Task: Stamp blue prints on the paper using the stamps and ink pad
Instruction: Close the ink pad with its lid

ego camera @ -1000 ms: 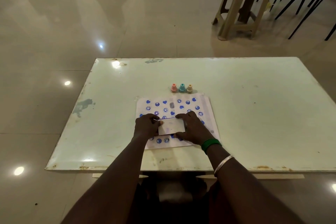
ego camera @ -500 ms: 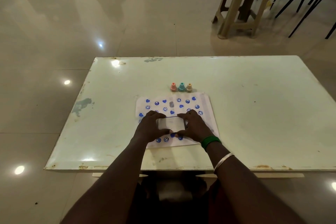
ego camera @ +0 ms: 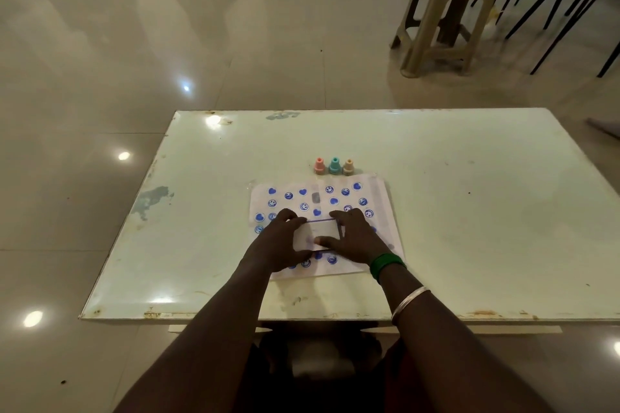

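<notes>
A white sheet of paper (ego camera: pixel 382 211) lies on the pale table (ego camera: pixel 469 228), covered with several blue heart and smiley prints. On the paper rests a flat white ink pad case (ego camera: pixel 317 231) with a blue rim line along its far edge. My left hand (ego camera: pixel 278 245) grips its left side and my right hand (ego camera: pixel 355 238) its right side, thumb pressed on the lid. Three small stamps stand in a row just beyond the paper: pink (ego camera: pixel 319 166), teal (ego camera: pixel 334 166) and beige (ego camera: pixel 348 167).
A tan plastic stool (ego camera: pixel 446 10) stands on the glossy tiled floor beyond the table's far right. Black chair legs (ego camera: pixel 570 10) show at the top right. The table's near edge (ego camera: pixel 302 315) is chipped and rusty.
Both hands stay on the ink pad case. My fingers have closed in over its lid and my right thumb now presses on top; the case has shifted slightly away from me.
</notes>
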